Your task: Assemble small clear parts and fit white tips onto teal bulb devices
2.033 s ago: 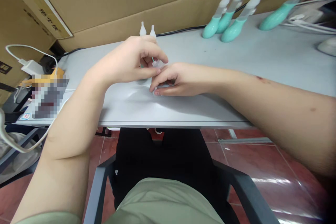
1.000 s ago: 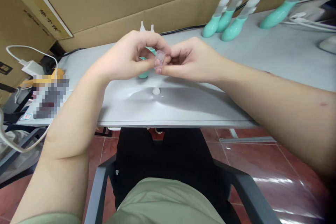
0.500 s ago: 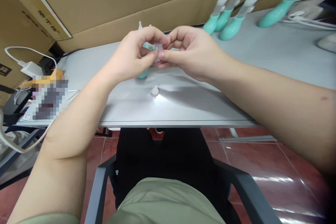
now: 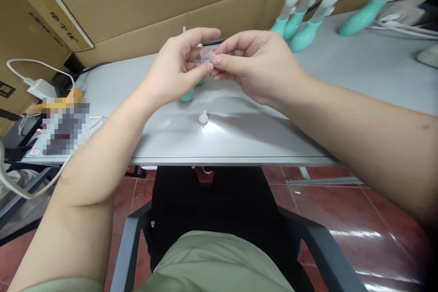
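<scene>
Two hands are meeting above the middle of the table (image 4: 308, 114): the left hand (image 4: 176, 70) and the right hand (image 4: 260, 66) are both pinching a small clear cap (image 4: 206, 54) between thumb and fingertips, holding it in the air, well clear of the surface. Part of a teal piece (image 4: 187, 96) is showing under the left hand; whether that hand is also gripping it cannot be told. One white tip (image 4: 203, 118) is standing alone near the front edge. Three teal bottles (image 4: 301, 32) with long translucent nozzles are leaning together by the back edge, and a fourth (image 4: 362, 16) is lying toward the far right corner. Cardboard boxes (image 4: 137, 4) are standing behind the table; the left one is carrying dark printed characters, too slanted to read. A white charger (image 4: 40, 87) with its cord is sitting at the left end, beside a blurred patch. The table is pale grey and smooth, the floor is glossy red tile, and the person is sitting in a dark chair (image 4: 311, 246).
</scene>
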### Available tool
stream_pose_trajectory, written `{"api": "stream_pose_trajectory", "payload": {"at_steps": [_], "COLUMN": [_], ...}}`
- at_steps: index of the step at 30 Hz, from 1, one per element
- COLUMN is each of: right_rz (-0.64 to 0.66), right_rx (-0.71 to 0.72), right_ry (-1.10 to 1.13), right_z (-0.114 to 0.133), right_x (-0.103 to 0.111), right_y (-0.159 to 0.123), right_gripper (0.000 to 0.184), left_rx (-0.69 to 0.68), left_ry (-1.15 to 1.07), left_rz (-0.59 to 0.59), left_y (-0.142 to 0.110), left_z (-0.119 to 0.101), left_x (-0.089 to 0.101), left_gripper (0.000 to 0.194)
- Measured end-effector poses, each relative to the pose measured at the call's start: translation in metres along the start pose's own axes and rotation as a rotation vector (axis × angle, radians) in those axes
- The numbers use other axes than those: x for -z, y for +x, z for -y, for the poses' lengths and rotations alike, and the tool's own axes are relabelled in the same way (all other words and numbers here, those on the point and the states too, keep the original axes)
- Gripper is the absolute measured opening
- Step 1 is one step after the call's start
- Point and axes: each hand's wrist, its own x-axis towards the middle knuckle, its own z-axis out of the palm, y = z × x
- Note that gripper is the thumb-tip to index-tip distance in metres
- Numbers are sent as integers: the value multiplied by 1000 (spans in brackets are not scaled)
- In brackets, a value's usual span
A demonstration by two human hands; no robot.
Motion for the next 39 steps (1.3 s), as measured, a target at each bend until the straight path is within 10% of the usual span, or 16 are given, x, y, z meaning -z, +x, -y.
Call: {"api": "stream_pose_trajectory", "payload": {"at_steps": [39], "right_rz": [56], "right_rx": [99], "right_ry": [-176], "right_z": [-3], "right_x": [8], "right_y": [2], "right_gripper": [39], "left_rx": [57], "left_ry": [85], "left_rz": [11], "left_y": [-2], "left_z": [0], "left_x": [3], "left_gripper": [19]}}
